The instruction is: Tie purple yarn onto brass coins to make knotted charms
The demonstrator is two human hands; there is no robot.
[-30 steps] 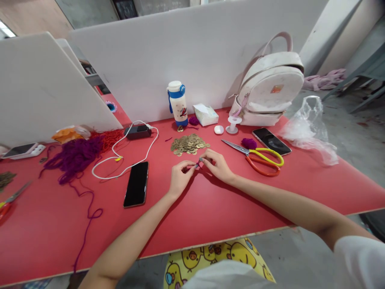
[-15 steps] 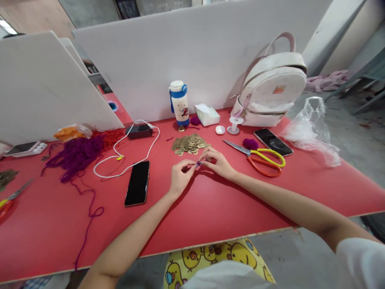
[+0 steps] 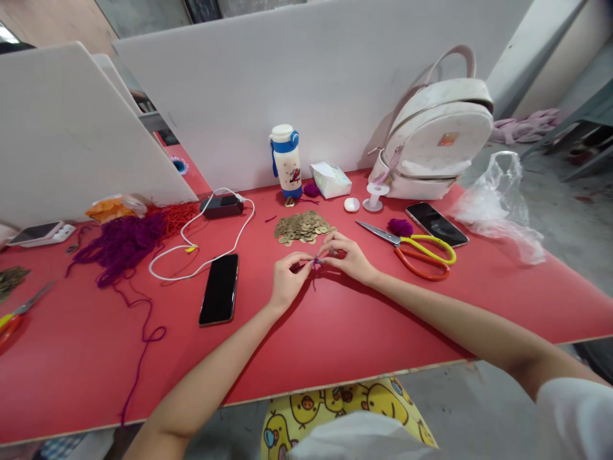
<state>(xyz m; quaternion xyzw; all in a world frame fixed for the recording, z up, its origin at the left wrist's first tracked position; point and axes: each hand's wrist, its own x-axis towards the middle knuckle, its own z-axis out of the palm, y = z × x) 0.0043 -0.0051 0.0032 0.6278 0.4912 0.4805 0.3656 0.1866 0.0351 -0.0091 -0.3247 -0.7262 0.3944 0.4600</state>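
Fingertips of my left hand [image 3: 289, 278] and my right hand [image 3: 348, 259] nearly meet over the red table, both pinching a short piece of purple yarn [image 3: 315, 263]. A loose end of the yarn hangs down between them toward me. Whether a coin is held with the yarn, I cannot tell. Just beyond my fingers lies a heap of brass-coloured coins [image 3: 301, 227], some with holes. To the right of my right hand are large scissors [image 3: 407, 248] with one yellow and one red handle, blades partly apart, beside a small purple yarn ball [image 3: 400, 227].
A black phone [image 3: 219, 289] and white cable [image 3: 191, 279] lie left of my hands. Behind the coins stand a bottle [image 3: 287, 163], a tissue pack [image 3: 330, 181] and a white spool [image 3: 376, 197]. A white backpack [image 3: 433, 140] leans at the back right. Purple yarn [image 3: 122, 246] is heaped at left.
A purple yarn end now shows hanging below my fingertips, where only a small bit showed before. My hands have stayed in nearly the same place.
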